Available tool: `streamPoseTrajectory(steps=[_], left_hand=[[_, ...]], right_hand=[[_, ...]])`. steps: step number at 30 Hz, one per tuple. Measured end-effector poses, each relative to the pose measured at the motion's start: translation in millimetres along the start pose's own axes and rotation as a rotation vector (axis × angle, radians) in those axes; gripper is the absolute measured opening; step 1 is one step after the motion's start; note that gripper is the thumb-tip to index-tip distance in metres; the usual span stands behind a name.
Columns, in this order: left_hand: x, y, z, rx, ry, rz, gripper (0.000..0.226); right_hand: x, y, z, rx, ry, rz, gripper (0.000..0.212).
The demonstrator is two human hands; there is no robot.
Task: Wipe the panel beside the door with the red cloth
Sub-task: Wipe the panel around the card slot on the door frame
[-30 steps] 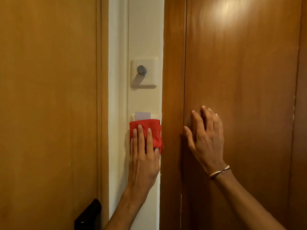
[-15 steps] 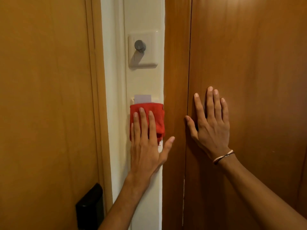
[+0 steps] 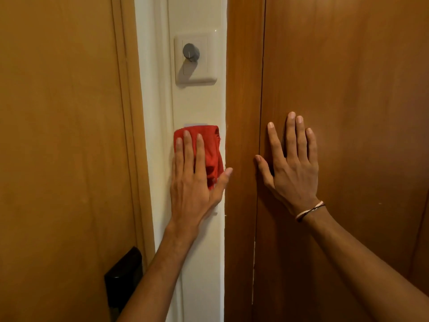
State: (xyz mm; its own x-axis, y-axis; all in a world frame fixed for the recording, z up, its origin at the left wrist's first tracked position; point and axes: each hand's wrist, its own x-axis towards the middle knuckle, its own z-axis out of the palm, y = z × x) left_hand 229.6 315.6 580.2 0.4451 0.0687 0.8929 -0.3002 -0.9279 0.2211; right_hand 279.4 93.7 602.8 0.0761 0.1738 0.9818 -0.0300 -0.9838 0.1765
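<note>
The red cloth (image 3: 210, 147) is folded and pressed flat against the narrow white panel (image 3: 197, 105) between two wooden surfaces. My left hand (image 3: 195, 182) lies flat over the cloth, fingers pointing up, thumb out to the right at the panel's edge. The cloth covers nearly all of a small wall fitting; only the top edge of a white card (image 3: 195, 124) shows above it. My right hand (image 3: 290, 166) rests open and flat on the dark wooden door (image 3: 348, 89) to the right, holding nothing.
A white switch plate with a grey round knob (image 3: 191, 52) sits on the panel above the cloth. A lighter wooden door (image 3: 60, 135) is on the left, with a black lock plate (image 3: 124, 275) low down. A dark wooden frame strip (image 3: 243, 89) borders the panel's right side.
The cloth now covers more of the white card than before, under my left hand. My thumb has spread out to the right. My right hand stays flat on the door.
</note>
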Motion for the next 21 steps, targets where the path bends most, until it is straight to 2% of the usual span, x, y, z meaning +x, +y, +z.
streamPoseTrajectory(steps=[5, 9, 14, 18, 21], left_hand=[[-37, -6, 3, 0.075, -0.096, 0.074, 0.103], [5, -9, -8, -0.001, -0.02, -0.016, 0.103], [-40, -13, 4, 0.112, -0.108, 0.109, 0.107], [-11, -12, -1, 0.079, -0.05, 0.055, 0.105], [-40, -7, 13, 0.118, -0.076, 0.113, 0.106]], right_hand=[[-3, 0, 1, 0.011, 0.005, 0.001, 0.077], [-2, -1, 0, 0.008, 0.006, 0.004, 0.078], [-2, 0, 2, 0.025, 0.004, 0.002, 0.077], [0, -2, 0, 0.014, 0.003, 0.004, 0.078], [-3, -2, -1, 0.016, 0.0, -0.006, 0.079]])
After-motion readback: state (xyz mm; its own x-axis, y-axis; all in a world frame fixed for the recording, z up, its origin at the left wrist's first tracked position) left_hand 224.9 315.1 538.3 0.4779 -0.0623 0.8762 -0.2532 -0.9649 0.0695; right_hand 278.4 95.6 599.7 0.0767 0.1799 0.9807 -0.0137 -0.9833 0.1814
